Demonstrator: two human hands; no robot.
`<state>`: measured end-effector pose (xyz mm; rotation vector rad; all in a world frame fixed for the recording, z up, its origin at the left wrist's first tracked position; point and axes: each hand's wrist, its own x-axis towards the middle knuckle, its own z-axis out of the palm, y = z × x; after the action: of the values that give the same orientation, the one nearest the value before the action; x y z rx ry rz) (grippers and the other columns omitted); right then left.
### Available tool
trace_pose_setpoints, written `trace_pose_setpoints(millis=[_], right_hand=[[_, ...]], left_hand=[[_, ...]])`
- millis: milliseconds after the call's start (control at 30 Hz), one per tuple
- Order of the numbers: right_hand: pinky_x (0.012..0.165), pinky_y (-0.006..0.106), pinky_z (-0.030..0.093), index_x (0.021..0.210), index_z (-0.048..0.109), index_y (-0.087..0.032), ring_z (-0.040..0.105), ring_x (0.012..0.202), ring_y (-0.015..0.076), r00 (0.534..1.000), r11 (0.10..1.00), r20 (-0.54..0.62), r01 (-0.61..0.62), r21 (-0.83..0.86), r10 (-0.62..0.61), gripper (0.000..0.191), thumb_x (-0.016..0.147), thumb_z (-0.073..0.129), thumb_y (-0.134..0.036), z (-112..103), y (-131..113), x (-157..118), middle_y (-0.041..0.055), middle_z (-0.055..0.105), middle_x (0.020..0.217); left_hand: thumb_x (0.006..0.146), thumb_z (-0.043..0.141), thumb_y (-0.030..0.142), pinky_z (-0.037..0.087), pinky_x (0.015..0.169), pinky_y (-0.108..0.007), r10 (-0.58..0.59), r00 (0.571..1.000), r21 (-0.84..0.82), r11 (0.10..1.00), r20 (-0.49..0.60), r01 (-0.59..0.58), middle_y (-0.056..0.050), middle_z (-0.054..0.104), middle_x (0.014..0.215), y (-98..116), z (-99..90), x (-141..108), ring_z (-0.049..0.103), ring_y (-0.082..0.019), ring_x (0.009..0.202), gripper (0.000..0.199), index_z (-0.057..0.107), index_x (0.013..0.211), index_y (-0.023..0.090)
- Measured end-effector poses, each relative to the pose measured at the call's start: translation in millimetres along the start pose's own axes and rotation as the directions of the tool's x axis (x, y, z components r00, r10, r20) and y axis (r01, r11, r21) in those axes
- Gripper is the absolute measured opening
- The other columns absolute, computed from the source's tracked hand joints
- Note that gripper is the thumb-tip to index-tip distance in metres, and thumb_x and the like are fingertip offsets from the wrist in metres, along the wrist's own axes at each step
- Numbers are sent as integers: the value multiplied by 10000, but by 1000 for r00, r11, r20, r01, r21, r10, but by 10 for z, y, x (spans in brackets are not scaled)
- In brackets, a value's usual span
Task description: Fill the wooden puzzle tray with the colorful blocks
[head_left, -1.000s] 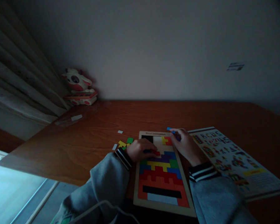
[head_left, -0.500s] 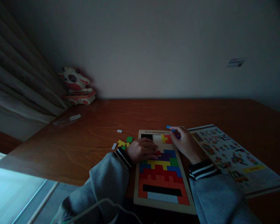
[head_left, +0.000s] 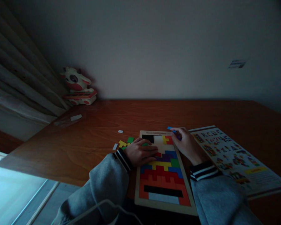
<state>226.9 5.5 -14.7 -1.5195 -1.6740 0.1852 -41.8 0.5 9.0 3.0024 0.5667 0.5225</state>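
Observation:
A wooden puzzle tray (head_left: 166, 210) lies in front of me, largely filled with coloured block pieces. My left hand (head_left: 141, 152) rests over its left side, fingers stretched out and fingertips at a small red piece (head_left: 157, 154). A bit of a green piece (head_left: 145, 144) shows between thumb and fingers. Beyond them are a black piece (head_left: 148, 137) and a yellow piece (head_left: 165, 139) against the tray's pale bottom. At the tray's upper right edge, my right hand (head_left: 183, 142) pinches a blue puzzle piece (head_left: 170, 128); its full shape is hidden.
Several loose yellow, green and white pieces (head_left: 122, 143) lie left of the tray on the wooden table (head_left: 103, 125). A printed pattern sheet (head_left: 255, 179) lies to the right. A cow toy (head_left: 78, 86) stands at the back left, near a curtain (head_left: 21, 75). A white cable (head_left: 107, 201) crosses my lap.
My left hand's thumb and fingers have parted a little, showing a green piece between them. My right hand stays almost still with the blue piece.

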Motion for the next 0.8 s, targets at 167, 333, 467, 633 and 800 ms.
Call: trace_pose_setpoints(millis=[167,333,467,633,800], right_hand=[[767,401,527,1023,678,-216,639,834,234,1000,1000,-3,-4,6,4,276,889,522,-401,7,5,-4,103,678,986],[771,393,528,1017,678,-204,640,843,230,1000,1000,-2,-1,13,1,288,892,520,-409,8,11,-2,101,675,973],[764,385,530,1040,679,-189,637,825,222,1000,1000,3,-4,11,4,301,893,531,-406,12,35,-4,102,668,974],[785,391,527,1043,679,-193,640,855,230,1000,1000,5,-4,6,4,294,898,531,-401,17,69,-10,102,669,990],[809,400,521,1045,679,-191,642,866,234,1000,1000,6,-1,4,1,295,896,531,-398,9,75,-11,108,672,1005]], left_hand=[[987,442,529,440,941,-441,29,999,32,999,17,-30,-78,642,1320,26,19,-27,548,-281,1162,471,604,1313,231],[967,483,536,458,901,-438,45,999,84,996,-12,-44,-83,646,1275,24,16,-39,538,-283,1127,441,641,1256,243],[963,519,499,465,853,-406,80,995,94,993,-63,-74,-71,686,1197,35,15,-33,562,-260,1065,379,683,1182,237],[962,548,437,487,822,-374,34,986,71,997,-166,-22,-71,734,1071,-19,-32,-46,606,-232,998,312,714,1109,217],[965,523,275,526,834,-361,-119,947,53,989,-299,141,-98,737,1041,-356,-206,-295,643,-200,932,247,721,1090,196]])
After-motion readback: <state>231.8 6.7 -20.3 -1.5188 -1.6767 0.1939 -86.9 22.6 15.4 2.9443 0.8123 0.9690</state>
